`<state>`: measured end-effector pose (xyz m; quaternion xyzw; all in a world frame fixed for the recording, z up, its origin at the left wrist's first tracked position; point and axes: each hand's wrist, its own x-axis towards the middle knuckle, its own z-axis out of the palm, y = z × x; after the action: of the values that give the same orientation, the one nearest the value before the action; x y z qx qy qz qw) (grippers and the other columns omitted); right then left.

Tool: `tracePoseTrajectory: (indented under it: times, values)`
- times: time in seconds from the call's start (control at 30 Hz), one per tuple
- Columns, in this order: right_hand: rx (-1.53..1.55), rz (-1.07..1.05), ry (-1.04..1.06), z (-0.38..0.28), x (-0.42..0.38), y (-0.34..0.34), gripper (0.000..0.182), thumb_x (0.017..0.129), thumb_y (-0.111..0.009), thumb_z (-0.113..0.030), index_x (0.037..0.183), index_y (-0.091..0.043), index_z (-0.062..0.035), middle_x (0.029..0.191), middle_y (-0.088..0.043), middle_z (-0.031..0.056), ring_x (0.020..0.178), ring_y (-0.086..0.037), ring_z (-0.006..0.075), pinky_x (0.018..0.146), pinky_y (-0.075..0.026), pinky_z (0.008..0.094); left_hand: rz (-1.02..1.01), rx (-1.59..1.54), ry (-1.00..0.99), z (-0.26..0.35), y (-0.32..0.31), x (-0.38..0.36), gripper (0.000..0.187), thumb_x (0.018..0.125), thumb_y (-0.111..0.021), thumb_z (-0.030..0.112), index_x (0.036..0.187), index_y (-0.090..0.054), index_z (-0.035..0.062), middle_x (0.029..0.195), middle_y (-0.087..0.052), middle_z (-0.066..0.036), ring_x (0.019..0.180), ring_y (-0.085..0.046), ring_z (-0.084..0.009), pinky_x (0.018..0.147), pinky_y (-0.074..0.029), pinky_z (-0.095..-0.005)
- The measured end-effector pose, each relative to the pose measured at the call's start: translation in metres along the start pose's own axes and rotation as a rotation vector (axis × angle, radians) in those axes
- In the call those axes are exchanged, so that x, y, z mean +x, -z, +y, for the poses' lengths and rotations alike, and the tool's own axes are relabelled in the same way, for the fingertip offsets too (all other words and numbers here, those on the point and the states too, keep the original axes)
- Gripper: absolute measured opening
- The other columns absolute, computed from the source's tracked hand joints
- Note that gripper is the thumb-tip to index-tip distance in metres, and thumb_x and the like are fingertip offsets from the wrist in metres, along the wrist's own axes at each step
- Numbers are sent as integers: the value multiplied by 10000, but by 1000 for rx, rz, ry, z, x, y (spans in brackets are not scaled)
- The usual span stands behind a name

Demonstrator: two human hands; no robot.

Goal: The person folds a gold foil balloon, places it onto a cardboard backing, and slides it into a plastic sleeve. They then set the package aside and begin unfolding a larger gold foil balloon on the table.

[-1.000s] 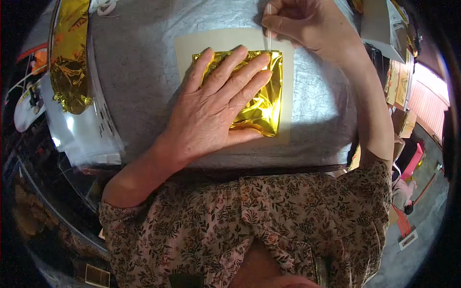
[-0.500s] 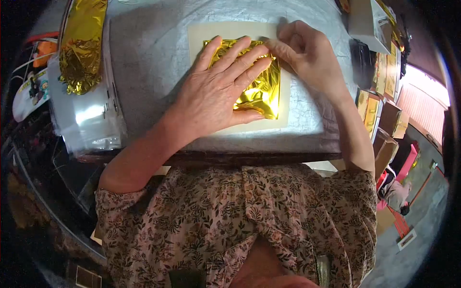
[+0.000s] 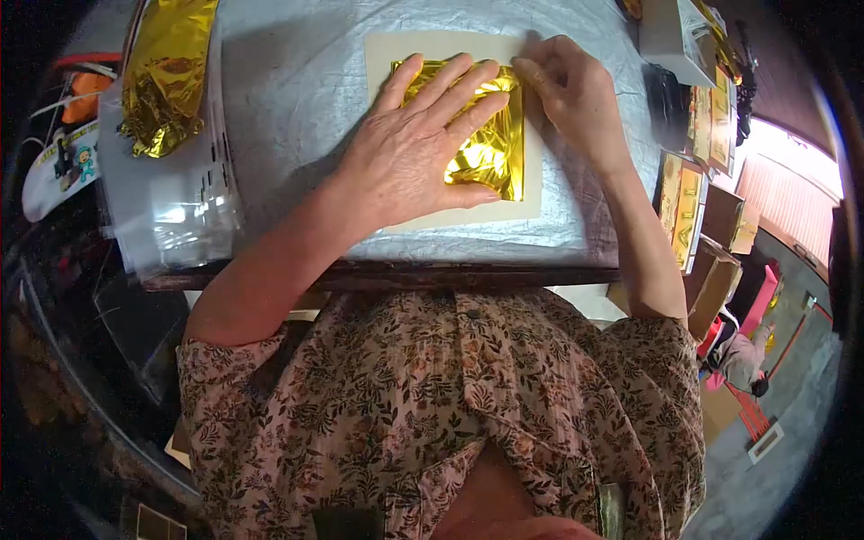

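Note:
A square of shiny gold foil [image 3: 504,148] lies on a larger beige sheet [image 3: 533,184], its surface wrinkled and bright with reflections. My left hand [image 3: 423,139] rests flat over the foil's left part, fingers spread and thumb along its lower edge. At the foil's upper right corner is my right hand [image 3: 576,94], with its fingers curled in and the thumb drawn against them. The thumb tip touches or nearly touches that corner. What the right fingers pinch, if anything, is hidden.
A stack of gold foil [image 3: 171,67] lies on clear plastic sleeves [image 3: 175,202] at the table's left. Boxes [image 3: 684,202], a white carton [image 3: 670,40] and a black object [image 3: 664,108] line the right side. A person [image 3: 745,360] is at the far right.
The view has shifted slightly, so the table sits a little higher. My left hand stays flat on the foil. The right hand stays by the upper right corner, its fingers slightly more drawn together.

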<state>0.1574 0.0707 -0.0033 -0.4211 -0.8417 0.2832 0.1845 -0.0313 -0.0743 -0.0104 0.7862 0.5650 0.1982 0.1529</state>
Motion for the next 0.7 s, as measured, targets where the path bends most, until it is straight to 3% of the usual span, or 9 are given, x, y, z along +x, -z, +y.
tracePoseTrajectory:
  times: [0.1, 0.17, 0.3, 0.33, 0.5, 0.57, 0.6, 0.7]
  values:
    - [25, 18, 12, -8, -4, 3, 289, 901, -789, -237, 997, -673, 10, 671, -629, 53, 598, -532, 97, 550, -449, 297, 17, 18, -6, -1, -4, 0, 941, 789, -734, 625, 1522, -411, 131, 1625, -317, -78, 1504, -289, -278, 1238, -172, -534]
    - [-166, 49, -28, -24, -10, 2, 351, 879, -810, -282, 1024, -676, 8, 694, -635, 61, 610, -545, 115, 563, -462, 301, 20, 25, -9, -2, -5, -1, 940, 792, -730, 631, 1520, -412, 128, 1623, -318, -81, 1504, -287, -280, 1239, -171, -533]
    - [-127, 99, -5, -7, -9, -2, 425, 853, -828, -341, 1035, -674, 11, 700, -620, 65, 617, -546, 141, 576, -473, 318, 40, 72, -34, -4, -8, -1, 919, 820, -668, 677, 1514, -433, 122, 1609, -334, -86, 1501, -283, -270, 1241, -168, -526]
    - [-112, 94, -17, -2, -8, 0, 443, 843, -836, -351, 1034, -670, 12, 690, -606, 59, 615, -533, 145, 578, -472, 323, 58, 101, -46, -4, -9, -1, 911, 839, -619, 712, 1512, -454, 121, 1595, -351, -88, 1496, -286, -262, 1239, -170, -522]
    - [-57, -17, -100, -9, -17, 18, 544, 801, -865, -391, 1093, -640, 10, 710, -603, 48, 652, -538, 131, 604, -490, 328, 40, 131, -51, -3, -8, -1, 949, 841, -631, 705, 1529, -402, 94, 1622, -319, -85, 1510, -270, -264, 1247, -160, -517]
    - [-136, -127, -92, -28, -33, 16, 684, 755, -900, -388, 1210, -579, 9, 807, -632, 59, 732, -554, 129, 679, -507, 317, 35, 133, -47, -5, -10, -2, 976, 840, -660, 678, 1542, -357, 72, 1638, -296, -82, 1519, -260, -263, 1251, -155, -517]
    - [-95, -102, 68, 1, -38, 5, 855, 698, -932, -391, 1317, -503, 15, 922, -621, 80, 823, -566, 152, 765, -507, 306, 55, 120, -45, -5, -12, -2, 994, 842, -652, 687, 1550, -342, 63, 1640, -296, -84, 1521, -258, -265, 1252, -153, -514]
    - [-24, -68, 107, 4, -47, 4, 947, 652, -952, -383, 1378, -472, -9, 968, -594, 93, 886, -556, 187, 817, -496, 315, 72, 115, -42, -6, -11, -1, 1018, 842, -645, 698, 1563, -318, 57, 1640, -300, -87, 1523, -257, -268, 1255, -148, -513]
